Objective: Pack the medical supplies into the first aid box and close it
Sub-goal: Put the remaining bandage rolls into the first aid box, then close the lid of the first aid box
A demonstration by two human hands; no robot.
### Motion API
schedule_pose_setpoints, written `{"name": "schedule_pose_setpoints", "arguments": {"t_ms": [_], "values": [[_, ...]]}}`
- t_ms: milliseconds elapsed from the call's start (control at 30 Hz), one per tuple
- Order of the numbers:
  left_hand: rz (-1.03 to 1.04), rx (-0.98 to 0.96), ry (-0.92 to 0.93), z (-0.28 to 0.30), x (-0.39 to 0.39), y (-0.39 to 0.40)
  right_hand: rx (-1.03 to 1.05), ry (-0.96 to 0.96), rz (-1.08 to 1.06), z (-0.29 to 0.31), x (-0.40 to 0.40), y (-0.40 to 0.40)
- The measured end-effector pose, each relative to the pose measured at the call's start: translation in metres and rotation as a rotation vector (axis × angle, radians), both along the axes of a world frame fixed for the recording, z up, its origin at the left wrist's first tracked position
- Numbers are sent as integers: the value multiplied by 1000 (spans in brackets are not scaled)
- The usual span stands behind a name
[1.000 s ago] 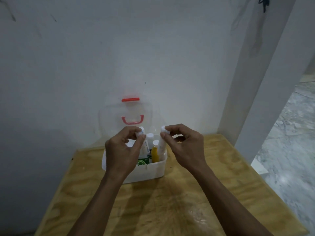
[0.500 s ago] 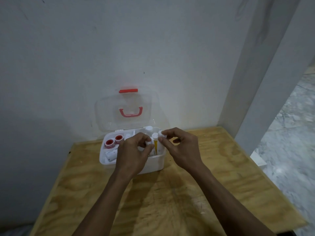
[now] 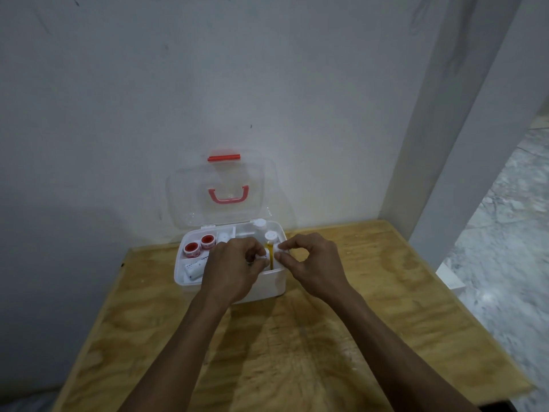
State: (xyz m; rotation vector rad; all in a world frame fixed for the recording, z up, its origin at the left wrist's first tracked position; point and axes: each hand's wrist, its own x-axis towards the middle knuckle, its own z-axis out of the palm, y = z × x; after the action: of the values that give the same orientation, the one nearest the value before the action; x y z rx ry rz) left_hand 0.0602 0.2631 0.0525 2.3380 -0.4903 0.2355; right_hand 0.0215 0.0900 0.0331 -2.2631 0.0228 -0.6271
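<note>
From the head camera, the first aid box [image 3: 269, 285] sat at 12 o'clock on the plywood table [image 3: 326, 337], its clear lid [image 3: 190, 203] upright (not yet shut). The left hand [image 3: 234, 272] and right hand [image 3: 315, 266] each pinched a white-capped bottle down inside. Two red tape rolls [image 3: 199, 245] lay at 10 o'clock; closing remained.

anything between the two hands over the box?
Head view: a yellow bottle with white cap stands in the first aid box between left hand and right hand.
</note>
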Motion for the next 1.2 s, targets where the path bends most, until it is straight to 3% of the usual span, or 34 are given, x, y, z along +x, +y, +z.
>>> {"name": "schedule_pose_setpoints", "arguments": {"t_ms": [633, 933, 1200], "values": [[-27, -58, -27, 6, -4, 1, 10, 103, 19, 6, 1, -2], [-11, -72, -37, 10, -7, 3, 23, 84, 20, 10, 0, -2], [89, -212, -137, 30, -4, 20, 139, -3, 7, 39, 12, 3]]}}
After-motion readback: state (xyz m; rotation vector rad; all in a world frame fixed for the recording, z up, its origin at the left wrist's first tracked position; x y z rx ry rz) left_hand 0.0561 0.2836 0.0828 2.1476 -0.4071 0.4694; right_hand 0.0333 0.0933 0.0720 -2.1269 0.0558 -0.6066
